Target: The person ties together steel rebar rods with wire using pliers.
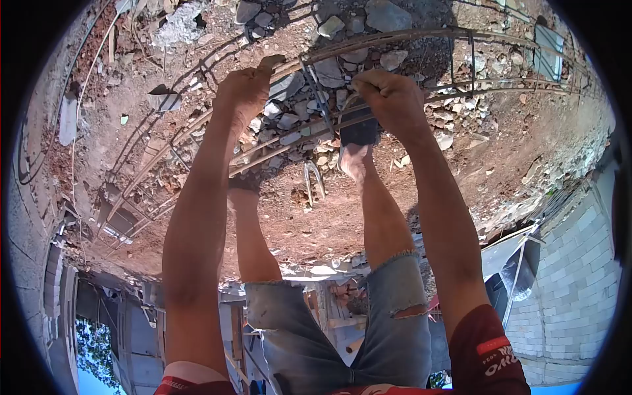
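Note:
A long cage of thin steel rebar crosses in front of me, its bars joined by square stirrups. My left hand is closed around its far bar, left of a stirrup that stands between my hands. My right hand is closed in a pinch above the nearer bars, right of that stirrup. A thin curved strand shows by its fingertips, but what they hold is not clear. Below the cage, a U-shaped metal piece rests on the dirt between my feet.
Broken stones and rubble lie under and beyond the cage. My sandalled foot is close beneath the near bars. More rebar runs down to the left. A grey block wall stands at the right.

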`<action>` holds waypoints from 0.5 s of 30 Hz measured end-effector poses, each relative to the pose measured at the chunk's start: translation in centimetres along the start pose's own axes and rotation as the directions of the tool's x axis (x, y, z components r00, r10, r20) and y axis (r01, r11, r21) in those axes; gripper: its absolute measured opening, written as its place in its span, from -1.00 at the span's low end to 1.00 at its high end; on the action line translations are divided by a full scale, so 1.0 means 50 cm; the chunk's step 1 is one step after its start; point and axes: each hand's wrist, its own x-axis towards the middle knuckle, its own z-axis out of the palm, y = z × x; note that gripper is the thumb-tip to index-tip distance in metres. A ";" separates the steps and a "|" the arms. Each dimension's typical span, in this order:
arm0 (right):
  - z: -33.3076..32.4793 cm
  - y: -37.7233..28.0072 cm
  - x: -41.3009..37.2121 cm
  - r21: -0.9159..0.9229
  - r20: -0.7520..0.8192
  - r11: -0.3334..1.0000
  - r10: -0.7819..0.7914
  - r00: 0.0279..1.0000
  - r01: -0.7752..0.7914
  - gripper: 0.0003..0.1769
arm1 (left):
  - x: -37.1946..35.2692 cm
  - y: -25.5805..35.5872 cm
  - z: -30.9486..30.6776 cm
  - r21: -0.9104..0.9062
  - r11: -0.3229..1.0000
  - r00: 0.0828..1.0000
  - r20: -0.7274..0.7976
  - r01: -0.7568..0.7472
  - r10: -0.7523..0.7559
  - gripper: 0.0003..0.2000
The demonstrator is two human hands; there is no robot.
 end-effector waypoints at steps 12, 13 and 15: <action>0.066 -0.079 0.044 -0.058 -0.025 0.989 -0.137 0.990 0.136 -0.80 | -0.020 0.066 0.010 -0.224 0.933 0.958 -0.116 -0.282 0.262 -0.71; 0.065 -0.083 0.049 -0.056 -0.029 0.989 -0.138 0.990 0.136 -0.80 | -0.033 0.080 -0.004 0.058 0.969 0.969 -0.057 -0.239 0.242 -0.62; 0.063 -0.090 0.055 -0.239 0.007 0.953 -0.188 0.982 0.185 -0.80 | -0.005 0.056 0.017 0.086 0.938 0.929 -0.133 -0.335 0.344 -0.60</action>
